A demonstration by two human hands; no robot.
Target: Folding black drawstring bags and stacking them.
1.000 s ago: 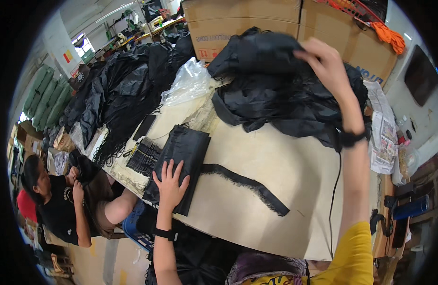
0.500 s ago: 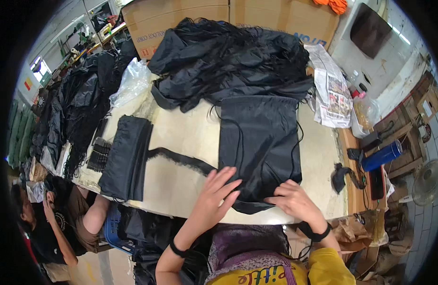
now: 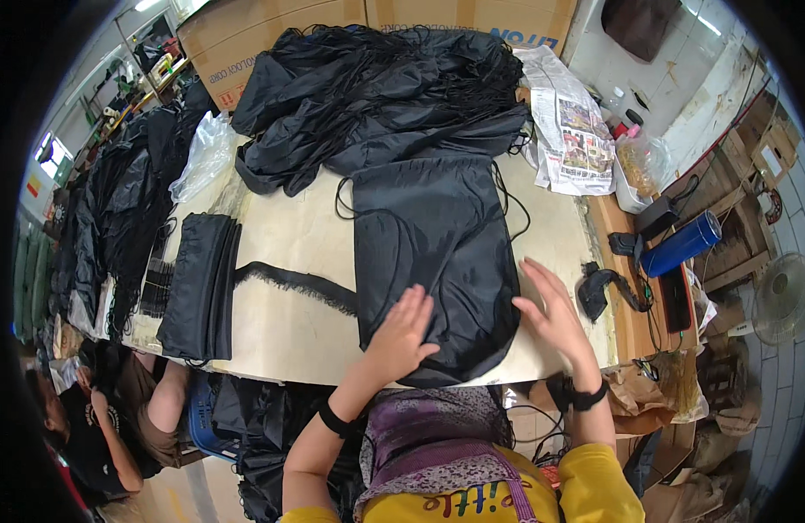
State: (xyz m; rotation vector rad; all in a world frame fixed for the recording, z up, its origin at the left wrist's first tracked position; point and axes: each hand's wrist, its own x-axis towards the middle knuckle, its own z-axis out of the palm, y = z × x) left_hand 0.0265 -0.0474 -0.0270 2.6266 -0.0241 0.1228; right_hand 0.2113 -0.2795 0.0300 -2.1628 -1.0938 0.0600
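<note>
A black drawstring bag [image 3: 433, 235] lies flat on the pale table in front of me, its gathered top edge away from me and thin cords looping out at both upper sides. My left hand [image 3: 402, 331] rests open on the bag's lower left part, fingers stretched out. At the bag's lower right edge is my right hand [image 3: 551, 309], also open, fingers extended and holding nothing; whether its thumb touches the cloth I cannot tell. A frayed black strip [image 3: 298, 283] runs from the bag's left side to a stack of folded black bags [image 3: 197, 288].
A large heap of black bags [image 3: 376, 105] covers the table's far side before cardboard boxes [image 3: 289, 39]. Newspaper [image 3: 568, 131], a blue cylinder [image 3: 682, 244] and a phone [image 3: 675, 298] lie right. A clear plastic bag [image 3: 204, 157] is left. Another person [image 3: 102, 418] sits lower left.
My right hand has let go of the bag's bottom edge and opened out at its right side. The bottom now lies spread and rounded. The whole view has shifted slightly.
</note>
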